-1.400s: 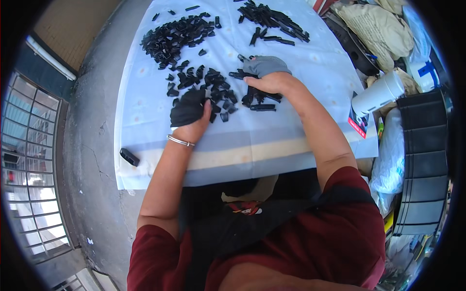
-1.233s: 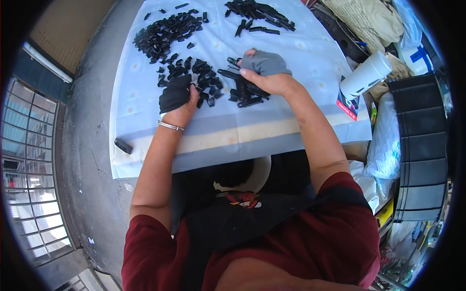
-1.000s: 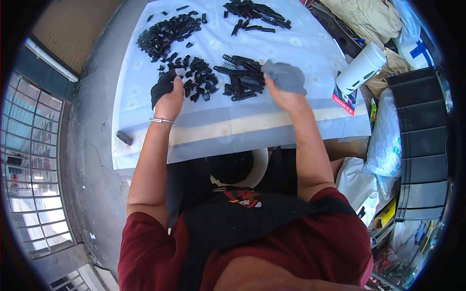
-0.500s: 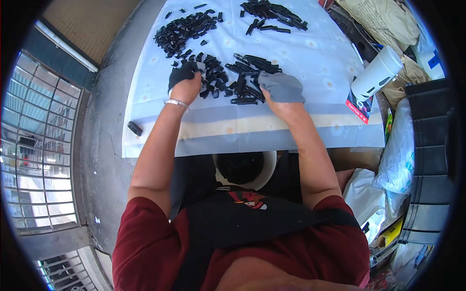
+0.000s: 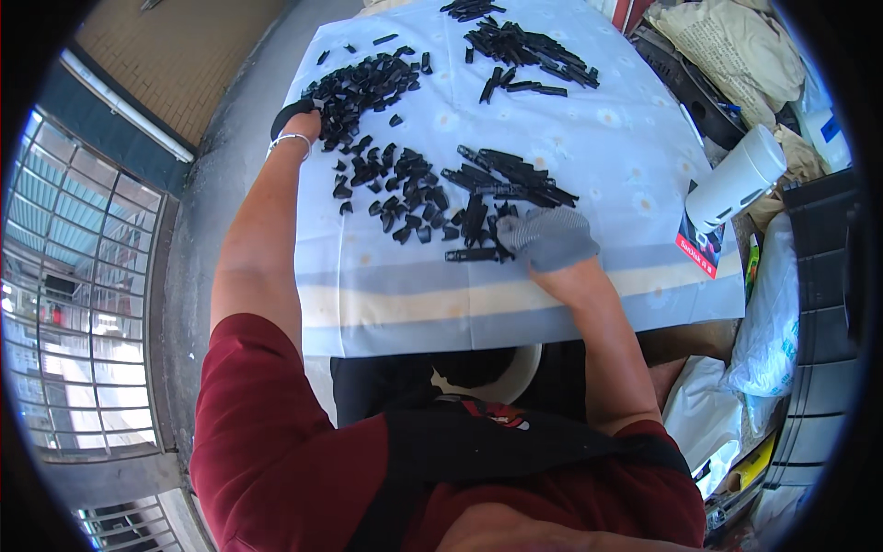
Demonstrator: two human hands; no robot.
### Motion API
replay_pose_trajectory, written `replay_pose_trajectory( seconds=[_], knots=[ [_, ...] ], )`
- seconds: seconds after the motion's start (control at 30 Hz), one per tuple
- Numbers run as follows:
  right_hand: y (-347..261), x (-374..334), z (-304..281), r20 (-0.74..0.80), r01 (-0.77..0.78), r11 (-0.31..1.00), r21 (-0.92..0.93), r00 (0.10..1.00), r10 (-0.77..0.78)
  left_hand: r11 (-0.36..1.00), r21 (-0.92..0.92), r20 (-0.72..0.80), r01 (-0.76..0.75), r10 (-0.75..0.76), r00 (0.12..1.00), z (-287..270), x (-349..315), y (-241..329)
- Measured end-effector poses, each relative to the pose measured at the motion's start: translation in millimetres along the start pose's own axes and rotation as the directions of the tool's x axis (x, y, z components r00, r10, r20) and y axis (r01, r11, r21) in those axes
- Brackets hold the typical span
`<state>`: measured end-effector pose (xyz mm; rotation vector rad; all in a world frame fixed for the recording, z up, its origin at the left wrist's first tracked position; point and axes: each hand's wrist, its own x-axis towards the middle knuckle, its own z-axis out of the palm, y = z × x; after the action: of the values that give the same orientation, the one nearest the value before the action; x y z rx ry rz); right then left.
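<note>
My left hand [image 5: 298, 122], in a black glove with bare thumb, reaches to the left edge of a large heap of small curved black plastic pieces [image 5: 371, 85]. Its fingers look curled; whatever they hold is hidden. A looser group of the same pieces [image 5: 411, 190] lies nearer me. My right hand [image 5: 550, 239], in a grey glove, rests at the near end of a pile of long black plastic pieces [image 5: 515, 177]. Its fingertips are closed together against the pile, and I cannot see what is between them. One long piece [image 5: 472, 255] lies just left of them.
A flowered white tablecloth [image 5: 635, 166] covers the table. Farther back are more long black pieces [image 5: 529, 46]. At the right stand a white cylinder [image 5: 736, 179] and a flat card [image 5: 697, 253], with bags [image 5: 763, 313] beyond the edge. Below the table sits a white bucket [image 5: 526, 373].
My left hand has moved away from me and leftward, from the loose group to the large heap. My right hand stays by the long pieces. The whole view has shifted.
</note>
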<state>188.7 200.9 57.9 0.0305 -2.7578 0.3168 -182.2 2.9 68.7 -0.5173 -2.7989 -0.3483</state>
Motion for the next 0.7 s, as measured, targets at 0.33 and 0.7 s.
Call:
replay_pose_trajectory(
  seconds=[0.33,0.7],
  knots=[
    [3,15,8,0.061,0.07,0.992,-0.109,0.996,-0.063,0.987,-0.129,0.304,-0.098,0.133,0.943,48,52,24],
    [6,13,18,-0.185,0.072,0.989,-0.126,0.978,-0.095,0.737,-0.473,0.206,-0.483,0.626,0.752,-8,-92,77]
  ],
)
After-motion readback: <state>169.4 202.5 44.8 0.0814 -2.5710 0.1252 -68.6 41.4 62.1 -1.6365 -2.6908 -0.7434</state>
